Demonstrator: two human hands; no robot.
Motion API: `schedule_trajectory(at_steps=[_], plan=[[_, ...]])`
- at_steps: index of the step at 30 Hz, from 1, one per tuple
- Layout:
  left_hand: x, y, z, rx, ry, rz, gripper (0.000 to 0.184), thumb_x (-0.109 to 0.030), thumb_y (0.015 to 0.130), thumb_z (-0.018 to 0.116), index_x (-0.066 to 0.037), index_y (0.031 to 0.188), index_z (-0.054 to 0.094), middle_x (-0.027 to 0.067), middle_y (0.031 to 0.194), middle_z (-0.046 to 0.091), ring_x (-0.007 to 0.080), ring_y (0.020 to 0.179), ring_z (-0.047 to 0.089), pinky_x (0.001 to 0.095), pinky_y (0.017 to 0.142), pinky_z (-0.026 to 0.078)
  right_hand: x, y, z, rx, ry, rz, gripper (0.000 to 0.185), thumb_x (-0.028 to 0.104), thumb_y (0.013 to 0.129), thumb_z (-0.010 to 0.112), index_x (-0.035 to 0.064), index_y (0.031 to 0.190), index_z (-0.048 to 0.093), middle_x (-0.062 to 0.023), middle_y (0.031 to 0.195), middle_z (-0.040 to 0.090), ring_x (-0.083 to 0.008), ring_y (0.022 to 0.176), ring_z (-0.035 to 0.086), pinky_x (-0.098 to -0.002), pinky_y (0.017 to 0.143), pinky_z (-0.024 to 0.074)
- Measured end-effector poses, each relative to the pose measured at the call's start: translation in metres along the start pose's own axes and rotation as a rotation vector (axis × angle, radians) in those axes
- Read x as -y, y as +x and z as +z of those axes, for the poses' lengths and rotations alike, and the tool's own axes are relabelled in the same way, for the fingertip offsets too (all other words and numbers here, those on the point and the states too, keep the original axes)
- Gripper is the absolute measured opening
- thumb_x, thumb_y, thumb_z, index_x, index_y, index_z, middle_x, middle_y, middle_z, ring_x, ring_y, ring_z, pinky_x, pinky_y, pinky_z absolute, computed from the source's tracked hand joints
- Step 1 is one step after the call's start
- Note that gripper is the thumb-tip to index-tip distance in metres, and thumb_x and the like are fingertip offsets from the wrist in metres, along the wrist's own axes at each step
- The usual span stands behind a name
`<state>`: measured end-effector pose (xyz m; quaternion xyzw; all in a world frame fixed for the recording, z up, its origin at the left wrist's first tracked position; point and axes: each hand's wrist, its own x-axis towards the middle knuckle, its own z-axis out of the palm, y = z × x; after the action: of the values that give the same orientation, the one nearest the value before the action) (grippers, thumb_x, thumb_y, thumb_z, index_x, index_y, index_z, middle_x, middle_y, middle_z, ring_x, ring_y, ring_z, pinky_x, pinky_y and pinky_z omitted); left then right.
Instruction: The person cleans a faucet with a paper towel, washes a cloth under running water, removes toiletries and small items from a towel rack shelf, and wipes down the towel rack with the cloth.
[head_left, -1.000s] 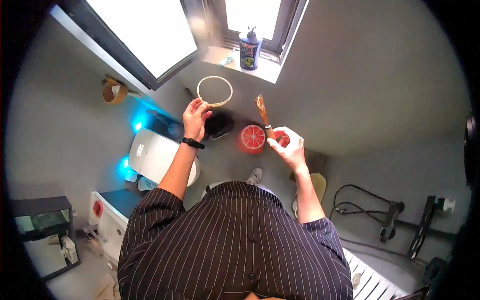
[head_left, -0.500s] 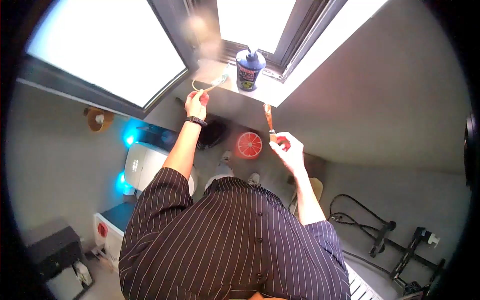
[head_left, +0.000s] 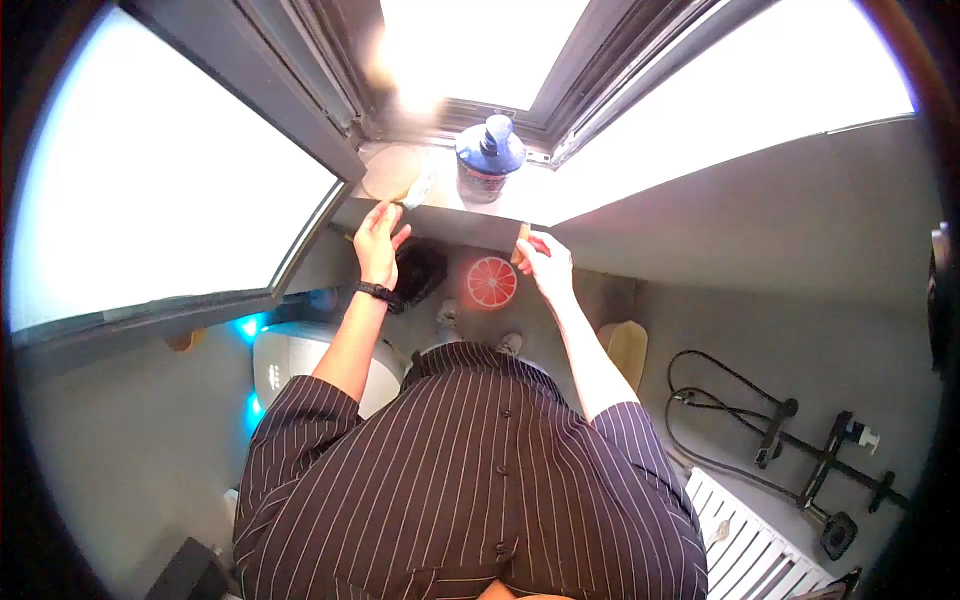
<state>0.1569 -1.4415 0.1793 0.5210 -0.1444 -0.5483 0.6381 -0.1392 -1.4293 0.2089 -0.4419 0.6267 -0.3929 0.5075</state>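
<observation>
My left hand (head_left: 378, 242), a dark watch on its wrist, pinches the near edge of a thin-rimmed round piece (head_left: 391, 173) at the window sill. Its exact kind I cannot make out in the glare. A small pale bluish piece (head_left: 418, 190) shows beside the fingertips. My right hand (head_left: 547, 264) is closed on a brown wooden-handled tool (head_left: 522, 240), held upright below the sill's front edge; little of the tool's far end shows. Between the hands, farther back, a blue-purple pump bottle (head_left: 488, 165) stands on the sill (head_left: 455, 192).
An open window sash (head_left: 325, 165) projects at the left. Below are a white toilet (head_left: 300, 368), a red citrus-slice round (head_left: 491, 283) on the floor and a black bag (head_left: 420, 272). A shower hose and bar (head_left: 790, 435) and a white radiator (head_left: 745, 530) are at the right.
My view has shifted closer over the sill. The round piece, earlier tilted in my left fingers, now appears flatter against the sill. My right hand has moved up; less of its tool shows.
</observation>
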Motion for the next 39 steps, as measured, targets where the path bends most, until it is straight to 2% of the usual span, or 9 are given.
schedule_trajectory(at_steps=[3,9,13,18,21,27,34,38,39], plan=[[0.001,-0.017,0.014,0.206,0.264,-0.013,0.028,-0.022,0.1,0.061,-0.005,0.123,0.062,0.0094,0.105,0.071,0.0152,0.085,0.07,0.0254,0.061,0.056,-0.007,0.013,0.007,0.027,0.046,0.04,0.033,0.017,0.093,0.071,-0.0028,0.119,0.066,-0.0063,0.088,0.07,-0.0073,0.062,0.061,-0.0218,0.055,0.0501],[0.035,-0.034,0.057,0.624,0.602,-0.17,0.029,-0.025,0.101,0.061,-0.004,0.121,0.064,0.0116,0.106,0.071,0.016,0.085,0.07,0.0268,0.063,0.058,-0.023,0.022,0.011,0.038,0.343,0.185,0.029,0.019,0.097,0.066,-0.0004,0.118,0.067,-0.0031,0.089,0.068,-0.0064,0.061,0.06,-0.0197,0.054,0.0481],[0.057,-0.039,0.083,0.657,0.457,-0.41,0.043,-0.025,0.099,0.064,0.002,0.131,0.054,0.0118,0.107,0.071,0.0176,0.089,0.071,0.0278,0.071,0.059,-0.04,0.032,0.009,0.148,0.482,0.214,0.029,0.023,0.099,0.062,0.0019,0.118,0.068,-0.0053,0.091,0.071,-0.0075,0.059,0.059,-0.02,0.052,0.0455],[0.076,-0.042,0.088,0.541,0.301,-0.46,0.035,-0.017,0.095,0.069,0.001,0.122,0.056,0.0099,0.101,0.071,0.0161,0.086,0.07,0.0266,0.071,0.058,-0.051,0.04,0.007,0.264,0.533,0.232,0.026,0.027,0.103,0.057,0.0054,0.111,0.068,-0.0006,0.086,0.067,-0.0062,0.061,0.056,-0.0212,0.055,0.0472],[0.086,-0.039,0.094,0.474,0.227,-0.446,0.034,-0.015,0.094,0.071,0.002,0.119,0.055,0.0102,0.099,0.071,0.0153,0.083,0.07,0.0263,0.071,0.058,-0.052,0.038,0.012,0.176,0.509,0.312,0.028,0.029,0.104,0.056,0.0047,0.112,0.067,-0.0012,0.085,0.068,-0.0068,0.06,0.055,-0.0217,0.055,0.0469],[0.111,-0.026,0.102,0.415,0.234,-0.397,0.034,-0.007,0.093,0.07,0.005,0.12,0.055,0.0132,0.1,0.07,0.0172,0.082,0.071,0.0286,0.071,0.06,-0.028,0.006,-0.002,0.114,0.488,0.383,0.042,0.034,0.103,0.055,0.0043,0.134,0.058,-0.0078,0.108,0.069,-0.0109,0.062,0.058,-0.0254,0.06,0.0517],[0.099,-0.039,0.093,0.478,0.151,-0.406,0.04,-0.016,0.099,0.062,0.0,0.132,0.047,0.0141,0.112,0.067,0.0193,0.098,0.067,0.0334,0.082,0.056,-0.027,-0.006,-0.014,0.109,0.626,0.436,0.055,0.04,0.104,0.05,0.0057,0.147,0.042,-0.015,0.132,0.06,-0.0187,0.085,0.066,-0.0362,0.077,0.0568],[0.09,-0.048,0.083,0.475,0.232,-0.409,0.037,-0.019,0.101,0.059,-0.003,0.132,0.049,0.0122,0.108,0.066,0.0181,0.091,0.068,0.0314,0.08,0.056,-0.015,-0.025,-0.017,0.077,0.625,0.394,0.056,0.043,0.106,0.044,0.0057,0.148,0.04,-0.0166,0.142,0.052,-0.0235,0.107,0.064,-0.0398,0.088,0.0554],[0.091,-0.051,0.081,0.466,0.241,-0.365,0.028,-0.02,0.101,0.059,-0.005,0.125,0.055,0.0098,0.104,0.069,0.0158,0.085,0.068,0.0282,0.071,0.057,-0.014,-0.031,-0.02,0.059,0.626,0.401,0.056,0.043,0.106,0.044,0.0057,0.148,0.04,-0.0166,0.142,0.052,-0.0235,0.107,0.064,-0.0398,0.088,0.0554]])
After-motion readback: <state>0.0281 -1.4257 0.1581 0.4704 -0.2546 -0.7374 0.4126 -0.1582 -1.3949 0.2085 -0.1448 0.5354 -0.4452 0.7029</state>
